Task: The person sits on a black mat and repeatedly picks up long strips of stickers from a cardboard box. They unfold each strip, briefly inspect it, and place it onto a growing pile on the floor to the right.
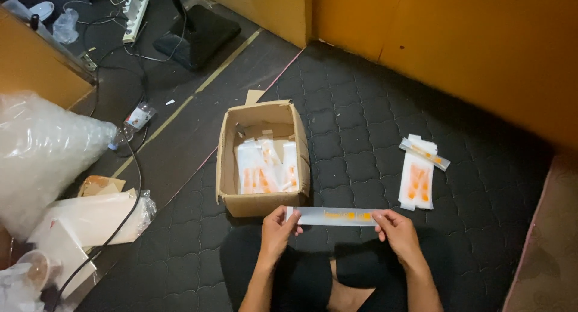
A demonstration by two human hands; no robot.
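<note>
1. Currently, my left hand (280, 229) pinches the left end of a narrow translucent strip (335, 216) with orange print; thumb and fingers are closed on its edge.
2. My right hand (397, 234) grips the right end of the same strip in the same way — fingers closed, thumb on top.
3. The strip is held flat and level between both hands, above my lap, just in front of the open cardboard box (263, 205).
4. The box sits on the dark quilted mat (355, 113), flaps up; inside lie white packets (265, 167) with orange markings, stacked loosely.
5. To my right, on the mat, well apart from the box, lies a small pile of similar packets (417, 181) — one strip (424, 154) rests across its top end at an angle.
6. To my left, a large clear plastic bag (42, 149) and a black cable (129, 167) lie on the floor.
7. An orange wall (469, 41) borders the mat on the far side.
</note>
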